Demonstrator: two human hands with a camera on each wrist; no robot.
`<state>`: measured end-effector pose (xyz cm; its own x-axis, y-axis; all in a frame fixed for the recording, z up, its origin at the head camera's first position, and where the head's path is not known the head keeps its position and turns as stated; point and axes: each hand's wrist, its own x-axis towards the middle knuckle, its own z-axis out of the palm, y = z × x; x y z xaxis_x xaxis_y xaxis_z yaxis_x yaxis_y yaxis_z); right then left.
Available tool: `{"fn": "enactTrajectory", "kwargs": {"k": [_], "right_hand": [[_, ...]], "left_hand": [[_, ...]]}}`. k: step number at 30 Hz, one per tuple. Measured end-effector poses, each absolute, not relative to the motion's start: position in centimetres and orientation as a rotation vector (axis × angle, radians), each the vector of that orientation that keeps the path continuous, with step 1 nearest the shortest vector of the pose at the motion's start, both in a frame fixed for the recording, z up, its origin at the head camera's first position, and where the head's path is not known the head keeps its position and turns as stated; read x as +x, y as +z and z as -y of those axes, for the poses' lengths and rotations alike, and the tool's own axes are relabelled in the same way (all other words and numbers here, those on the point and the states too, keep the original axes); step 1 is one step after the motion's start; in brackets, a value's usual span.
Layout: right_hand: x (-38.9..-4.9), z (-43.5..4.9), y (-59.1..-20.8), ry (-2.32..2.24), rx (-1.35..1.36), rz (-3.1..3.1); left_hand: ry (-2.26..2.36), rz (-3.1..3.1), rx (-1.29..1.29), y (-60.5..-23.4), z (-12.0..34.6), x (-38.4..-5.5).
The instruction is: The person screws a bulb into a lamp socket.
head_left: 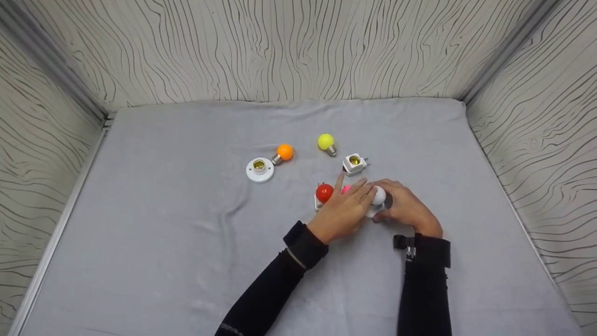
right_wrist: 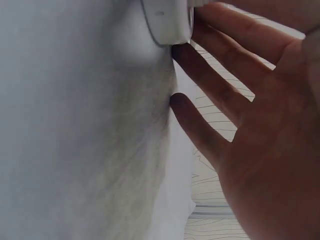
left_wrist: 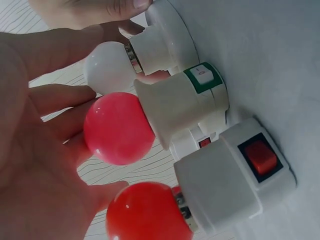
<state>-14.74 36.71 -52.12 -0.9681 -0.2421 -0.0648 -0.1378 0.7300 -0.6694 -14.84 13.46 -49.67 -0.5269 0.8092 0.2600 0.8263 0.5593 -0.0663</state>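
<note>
A white bulb (head_left: 379, 196) sits in a round white lamp holder (left_wrist: 172, 37). My left hand (head_left: 344, 212) pinches this bulb between thumb and fingers. On its right, my right hand (head_left: 406, 207) grips the holder's base at the edge, its thumb near the front; two fingertips reach the cloth in the right wrist view. Under my left hand stand a pink bulb (left_wrist: 120, 128) in a white socket with a green-framed switch (left_wrist: 202, 76), and a red bulb (head_left: 324, 192) in a square white socket with a red switch (left_wrist: 261, 156).
Farther back, an orange bulb (head_left: 285, 151) lies beside a round white lamp holder (head_left: 260, 176) with an open socket. A yellow bulb (head_left: 325, 141) lies near a square white plug socket (head_left: 354, 165). Grey cloth (head_left: 163, 210) covers the table; patterned walls (head_left: 280, 51) surround it.
</note>
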Motion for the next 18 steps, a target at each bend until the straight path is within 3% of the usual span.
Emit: {"fn": "enactTrajectory", "kwargs": {"k": [18], "right_hand": [[-14.74,-36.67,-51.80,-1.078,-0.269,-2.739]], "left_hand": [[-0.161,2.636,-1.374,-49.45,-13.57,-14.80]]}}
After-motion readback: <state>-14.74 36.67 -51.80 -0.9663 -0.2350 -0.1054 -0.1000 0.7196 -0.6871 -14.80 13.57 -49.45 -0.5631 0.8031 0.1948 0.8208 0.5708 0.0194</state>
